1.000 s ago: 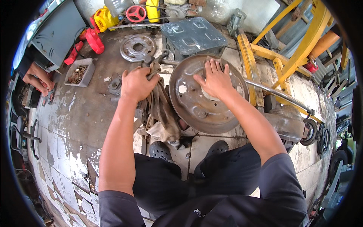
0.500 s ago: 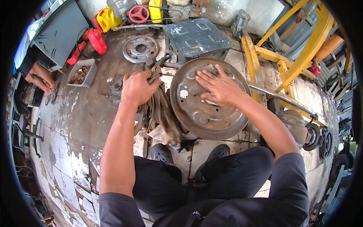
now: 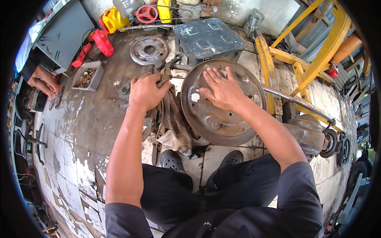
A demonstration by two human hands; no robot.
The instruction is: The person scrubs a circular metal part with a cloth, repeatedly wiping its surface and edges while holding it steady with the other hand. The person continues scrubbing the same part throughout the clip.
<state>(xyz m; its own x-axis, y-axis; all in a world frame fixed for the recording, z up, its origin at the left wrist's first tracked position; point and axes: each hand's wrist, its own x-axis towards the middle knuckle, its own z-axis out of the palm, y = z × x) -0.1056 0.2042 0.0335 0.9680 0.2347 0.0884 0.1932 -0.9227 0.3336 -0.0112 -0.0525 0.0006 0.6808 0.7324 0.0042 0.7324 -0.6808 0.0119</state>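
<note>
A round, rusty brake backing plate [image 3: 234, 126] tilts in front of me on an axle assembly. My right hand [image 3: 225, 90] lies flat on its upper face, fingers stretched. A small greyish patch shows beside the fingertips; whether it is a loose sheet under them I cannot make out. My left hand [image 3: 147, 92] is closed round the top of a brown rag [image 3: 173, 115], which hangs down along the plate's left side. Just beyond the left hand are the metal axle parts [image 3: 160, 64]; the rag and hand partly hide what lies beneath.
A dark metal box [image 3: 208, 39] stands behind the plate, with a round steel disc [image 3: 149, 50] left of it. Yellow frame [image 3: 268, 75] and a steel rod [image 3: 299, 102] are at right. A tray of bolts [image 3: 88, 76] and another person's hand [image 3: 44, 82] are at left.
My right hand has slid left and slightly up across the plate, uncovering a hole lower on its face. My left hand keeps its hold on the rag.
</note>
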